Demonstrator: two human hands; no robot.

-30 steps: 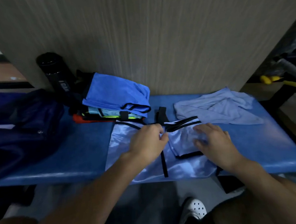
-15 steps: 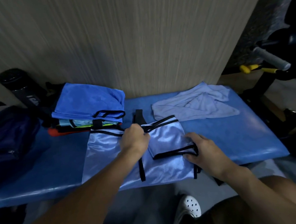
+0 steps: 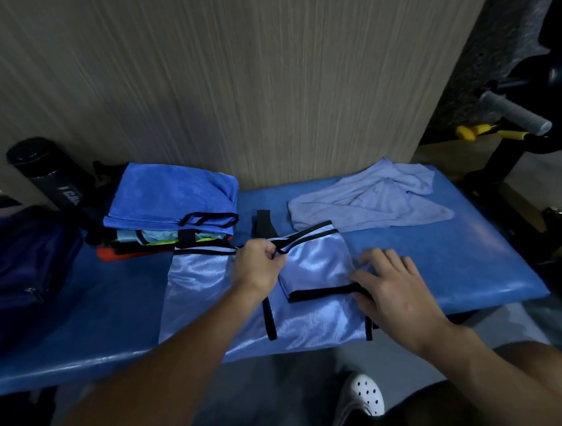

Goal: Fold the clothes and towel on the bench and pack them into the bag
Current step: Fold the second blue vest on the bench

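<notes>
Shiny light-blue black-trimmed garment (image 3: pixel 209 294) lies on padded blue bench (image 3: pixel 443 268), half folded. Left hand (image 3: pixel 260 267) pinches its black top trim; right hand (image 3: pixel 395 291), fingers flat, presses the folded flap. Crumpled pale-blue towel (image 3: pixel 368 200) behind.

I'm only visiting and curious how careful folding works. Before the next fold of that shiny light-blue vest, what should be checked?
1. Left hand has a grip on the black trim: ok, pinched.
2. Right hand pressing the folded flap down: ok, fingers flat on it.
3. Vest lying smooth on the bench: ok on its left half.
4. Towel folded: not ok, crumpled at the back.
5. Bag open for packing: cannot tell, too dark.
</notes>
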